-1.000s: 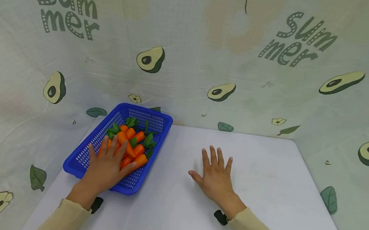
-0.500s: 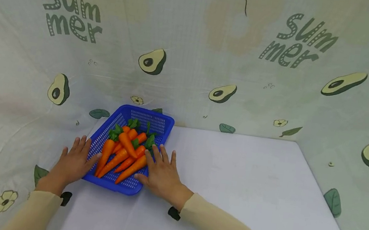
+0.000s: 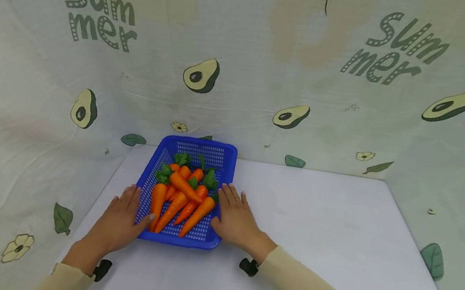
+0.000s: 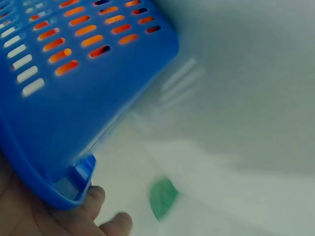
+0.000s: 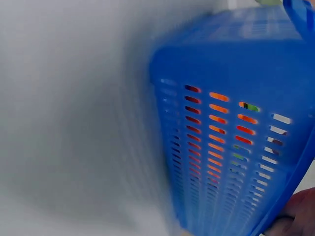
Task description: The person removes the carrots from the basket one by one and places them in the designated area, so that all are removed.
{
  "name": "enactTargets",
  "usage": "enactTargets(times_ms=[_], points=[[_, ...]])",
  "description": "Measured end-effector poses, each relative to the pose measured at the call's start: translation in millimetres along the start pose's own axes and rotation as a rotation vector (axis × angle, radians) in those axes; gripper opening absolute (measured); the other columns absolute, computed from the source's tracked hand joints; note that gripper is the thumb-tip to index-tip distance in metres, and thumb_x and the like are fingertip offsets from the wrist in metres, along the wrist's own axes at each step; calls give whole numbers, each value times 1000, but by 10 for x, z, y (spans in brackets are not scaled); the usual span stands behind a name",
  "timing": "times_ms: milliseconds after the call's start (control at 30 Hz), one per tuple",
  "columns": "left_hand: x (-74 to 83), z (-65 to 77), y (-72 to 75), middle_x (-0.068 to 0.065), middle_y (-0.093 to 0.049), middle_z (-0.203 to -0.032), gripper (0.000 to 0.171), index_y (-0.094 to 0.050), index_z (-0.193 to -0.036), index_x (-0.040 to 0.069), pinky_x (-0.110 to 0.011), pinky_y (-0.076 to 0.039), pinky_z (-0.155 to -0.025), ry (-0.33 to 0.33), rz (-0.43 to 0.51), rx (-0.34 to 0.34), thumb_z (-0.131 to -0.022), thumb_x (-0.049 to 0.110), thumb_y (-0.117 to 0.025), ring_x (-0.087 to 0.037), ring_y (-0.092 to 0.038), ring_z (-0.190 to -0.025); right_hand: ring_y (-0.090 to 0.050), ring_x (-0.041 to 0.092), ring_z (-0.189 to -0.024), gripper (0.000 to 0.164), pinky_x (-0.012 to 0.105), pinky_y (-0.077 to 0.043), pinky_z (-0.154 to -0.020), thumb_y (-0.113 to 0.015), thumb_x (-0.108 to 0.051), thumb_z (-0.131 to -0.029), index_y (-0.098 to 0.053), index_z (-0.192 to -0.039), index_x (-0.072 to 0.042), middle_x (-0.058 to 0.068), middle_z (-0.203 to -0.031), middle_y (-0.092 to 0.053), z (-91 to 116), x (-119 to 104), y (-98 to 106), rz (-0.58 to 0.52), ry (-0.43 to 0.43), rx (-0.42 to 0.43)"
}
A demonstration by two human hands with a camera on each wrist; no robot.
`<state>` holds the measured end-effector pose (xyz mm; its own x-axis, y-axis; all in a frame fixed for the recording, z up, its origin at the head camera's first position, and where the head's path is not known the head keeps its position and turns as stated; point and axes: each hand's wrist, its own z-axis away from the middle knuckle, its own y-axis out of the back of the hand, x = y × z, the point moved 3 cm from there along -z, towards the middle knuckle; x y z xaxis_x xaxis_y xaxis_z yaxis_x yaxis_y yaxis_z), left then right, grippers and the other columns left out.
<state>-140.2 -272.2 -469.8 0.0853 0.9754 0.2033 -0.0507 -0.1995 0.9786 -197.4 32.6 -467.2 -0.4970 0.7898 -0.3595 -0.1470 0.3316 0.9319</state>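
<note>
A blue plastic basket (image 3: 231,172) with slotted walls stands on the white table at centre left in the head view. Several orange carrots (image 3: 182,186) with green leafy tops lie inside it. My left hand (image 3: 119,218) rests against the basket's left side, fingers straight along the outside and thumb reaching over the rim. On the opposite side, my right hand (image 3: 238,218) lies flat against the right rim, its thumb over the near part. The left wrist view shows fingertips (image 4: 118,224) just beneath the rim. In the right wrist view, most of that hand is hidden.
White table surface (image 3: 314,224) extends to the right of the basket. A pale cloth (image 3: 244,58) printed with avocados, leaves and lettering hangs behind the table and along its sides. A small black device (image 3: 249,267) sits at the right wrist.
My left hand left the carrots for the basket's left side; my right hand came leftward to its right side. The basket has shifted right and turned straighter, carrots inside.
</note>
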Motion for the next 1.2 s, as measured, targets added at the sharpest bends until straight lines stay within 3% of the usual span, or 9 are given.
enactTargets(times_ms=[133,300,500,633,967,1200], points=[[383,55,-98,-34,-19,-170,93,-25,-162,-12,-71,-18,-124,-65,22,22,-105,57,-55,-52,-21,-158,-22,40,-162,74,64,-17,-130,-60,-27,-96,-39,-159,6,23,-170,-31,217,349,175,-23,3,24],[795,66,-211,-29,-18,-172,98,-25,-163,-8,-72,-16,-125,-119,68,16,-104,64,-53,-49,-18,-160,-25,44,-160,74,65,-18,-129,-63,-22,-93,-41,-156,9,25,-168,-34,467,694,319,8,8,48],[1111,-13,-309,-25,-13,-175,106,-20,-165,-5,-70,-11,-127,-162,57,-54,-101,75,-44,-42,-12,-163,-30,46,-157,71,67,-21,-127,-65,-18,-90,-46,-153,10,26,-165,-40,722,968,436,59,-19,91],[1163,-53,-292,-25,-14,-175,109,-22,-166,-4,-74,-10,-125,-179,36,-66,-98,78,-45,-43,-13,-163,-31,45,-157,72,67,-22,-127,-67,-21,-92,-46,-154,9,25,-165,-40,811,1034,464,92,-26,88],[1117,-106,-178,-25,-16,-174,117,-20,-166,-5,-75,-5,-125,-217,-57,-77,-94,85,-42,-43,-14,-162,-33,45,-156,69,66,-26,-126,-66,-22,-95,-46,-153,10,26,-164,-41,841,1040,425,163,-11,128],[1103,-124,-202,-24,-15,-174,120,-18,-166,-4,-73,-2,-127,-228,-83,-67,-92,87,-43,-41,-13,-163,-34,44,-156,70,65,-26,-126,-66,-27,-99,-45,-155,8,25,-165,-40,845,1038,411,189,-18,118]])
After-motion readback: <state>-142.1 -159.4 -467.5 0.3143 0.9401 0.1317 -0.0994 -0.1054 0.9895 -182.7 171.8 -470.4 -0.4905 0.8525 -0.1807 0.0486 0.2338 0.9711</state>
